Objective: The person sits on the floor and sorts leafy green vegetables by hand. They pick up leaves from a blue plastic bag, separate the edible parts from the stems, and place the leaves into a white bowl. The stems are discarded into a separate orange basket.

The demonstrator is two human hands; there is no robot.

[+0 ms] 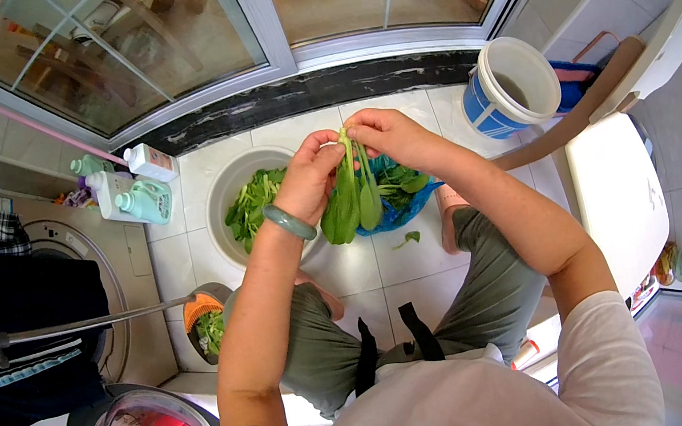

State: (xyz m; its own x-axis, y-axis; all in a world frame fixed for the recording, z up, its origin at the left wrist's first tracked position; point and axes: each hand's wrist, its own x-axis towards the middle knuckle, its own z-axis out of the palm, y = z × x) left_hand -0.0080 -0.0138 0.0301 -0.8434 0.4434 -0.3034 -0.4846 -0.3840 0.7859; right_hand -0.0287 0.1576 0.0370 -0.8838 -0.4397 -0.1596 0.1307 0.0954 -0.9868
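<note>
Between both hands hangs a small bunch of leafy greens point(345, 208), its pale stem end up and its broad leaves down. My left hand point(312, 173), below which a green bangle sits on the wrist, pinches the stems from the left. From the right, my right hand point(387, 137) has its fingertips closed at the top of the stems. To the left, a pale round basin point(225, 246) holds loose green leaves point(254, 205). Behind the held bunch and to its right lies an open blue plastic bag point(420, 202) with more greens point(397, 178), partly hidden by my right forearm.
A long-handled dustpan point(200, 313) with leaf scraps stands left of my leg. One leaf point(408, 239) lies on the tiles. Detergent bottles point(142, 197) stand by the washing machine point(130, 275). A white-and-blue bucket point(510, 90) is at the back right, before glass doors point(282, 51).
</note>
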